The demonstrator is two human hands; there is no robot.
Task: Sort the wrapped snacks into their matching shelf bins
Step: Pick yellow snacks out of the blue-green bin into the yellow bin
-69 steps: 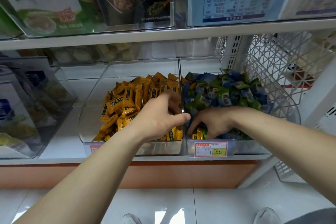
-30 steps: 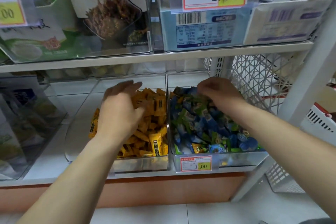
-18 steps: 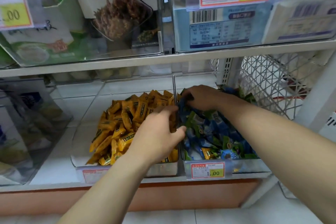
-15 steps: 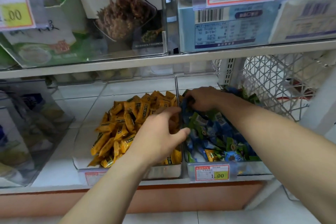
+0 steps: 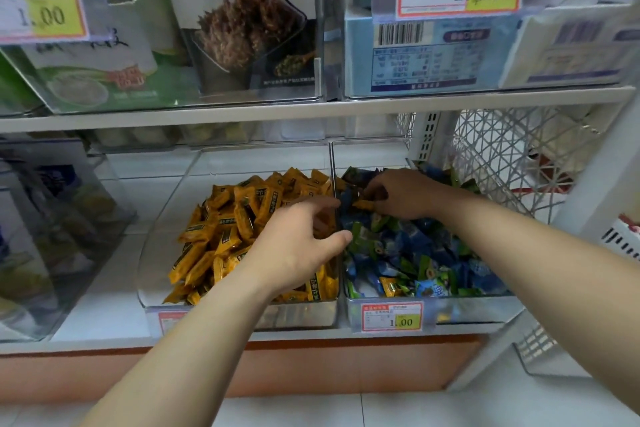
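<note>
Evidently these are light, crinkly little packets, the wrappers slick and easily crushed, so each wants a fingertip pinch across its middle or by a crimped end rather than a squeeze; the right hand point(image 5: 405, 194) is doing just that at the back left corner of the right bin point(image 5: 467, 308), fingers curled round what looks like a stray yellow snack point(image 5: 363, 205) lying among the blue and green snacks point(image 5: 415, 253); the left hand point(image 5: 298, 246) hovers over the yellow snacks point(image 5: 242, 218) in the left bin point(image 5: 162, 236), fingers spread and relaxed toward the clear divider point(image 5: 333, 163), holding nothing that I can make out; another yellow packet point(image 5: 389, 286) sits near the front of the right bin, so the sorting looks unfinished; loose heaps like these slide, and dragging one packet out could tip neighbours over the low front lip; both clear bins stand side by side on a white shelf point(image 5: 104, 305), with a price tag point(image 5: 391, 317) on the right bin's front; boxed goods point(image 5: 249, 31) fill the shelf above, a white wire basket point(image 5: 502, 156) stands just to the right, and pale floor tiles point(image 5: 346, 409) lie below.
</note>
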